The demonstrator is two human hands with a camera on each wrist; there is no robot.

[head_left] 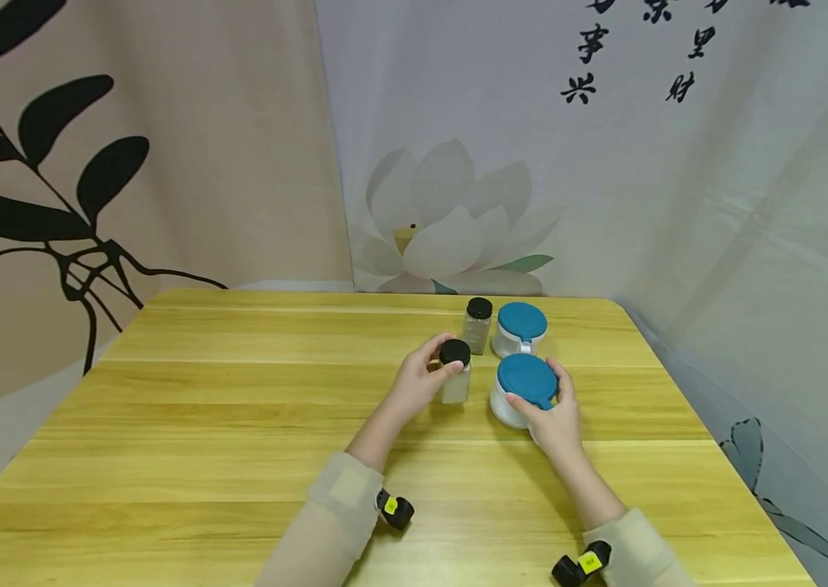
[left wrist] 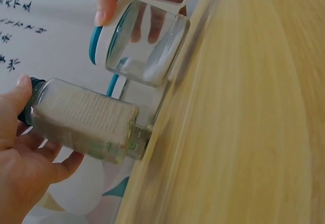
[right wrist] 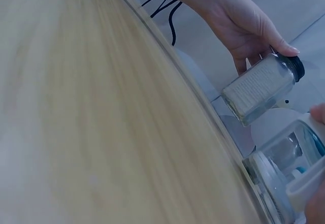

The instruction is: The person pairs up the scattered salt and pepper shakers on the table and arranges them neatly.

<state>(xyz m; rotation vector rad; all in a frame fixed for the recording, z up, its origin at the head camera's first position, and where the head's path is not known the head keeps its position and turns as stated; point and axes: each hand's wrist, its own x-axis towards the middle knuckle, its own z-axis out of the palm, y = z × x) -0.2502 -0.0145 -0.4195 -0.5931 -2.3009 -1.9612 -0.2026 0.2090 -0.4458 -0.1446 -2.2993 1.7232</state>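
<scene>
My left hand (head_left: pixel 411 387) grips a spice jar (head_left: pixel 455 386) by its black lid, thumb on one side and fingers on the other. Clear glass with a printed label, the jar (left wrist: pixel 84 117) hangs slightly above the table in the left wrist view. To its right, my right hand (head_left: pixel 559 414) holds a glass seasoning pot (head_left: pixel 526 377) with a blue lid, white collar and handle. Whether that pot touches the table I cannot tell. Just behind stand a second black-lidded jar (head_left: pixel 477 328) and a second blue-lidded pot (head_left: pixel 521 321), side by side.
The wooden table (head_left: pixel 201 432) extends widely to the left of the containers. Its back edge lies close behind the rear pair. A printed curtain (head_left: pixel 458 98) with a lotus and black characters hangs behind the table.
</scene>
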